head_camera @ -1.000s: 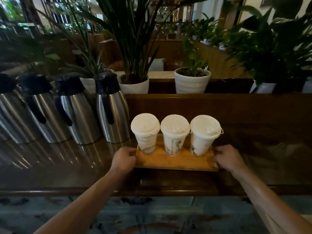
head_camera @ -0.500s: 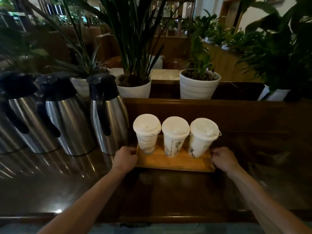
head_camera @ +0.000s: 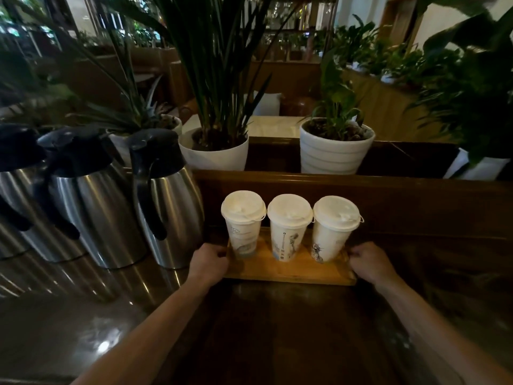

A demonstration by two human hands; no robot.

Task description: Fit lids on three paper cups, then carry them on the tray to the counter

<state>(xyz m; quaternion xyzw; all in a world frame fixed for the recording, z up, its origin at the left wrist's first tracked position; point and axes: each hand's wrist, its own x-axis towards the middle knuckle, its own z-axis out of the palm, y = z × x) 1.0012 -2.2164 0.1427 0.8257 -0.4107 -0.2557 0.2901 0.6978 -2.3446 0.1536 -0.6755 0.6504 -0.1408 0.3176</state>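
Note:
Three white paper cups stand upright in a row on a small wooden tray (head_camera: 291,272): the left cup (head_camera: 243,229), the middle cup (head_camera: 288,232) and the right cup (head_camera: 331,234). Each carries a white lid. The tray lies on a dark wooden counter (head_camera: 277,329), close to its raised back wall. My left hand (head_camera: 208,263) grips the tray's left end and my right hand (head_camera: 369,262) grips its right end. Both forearms stretch forward over the counter.
Three steel thermos jugs with black tops stand left of the tray, the nearest (head_camera: 166,201) almost beside my left hand. Behind the back wall (head_camera: 361,190) are white plant pots (head_camera: 334,151) with tall leaves. The counter continues to the right of the tray.
The tray with the cups has gone further over the counter toward the back wall, my arms stretching out with it. The view has moved closer to the counter.

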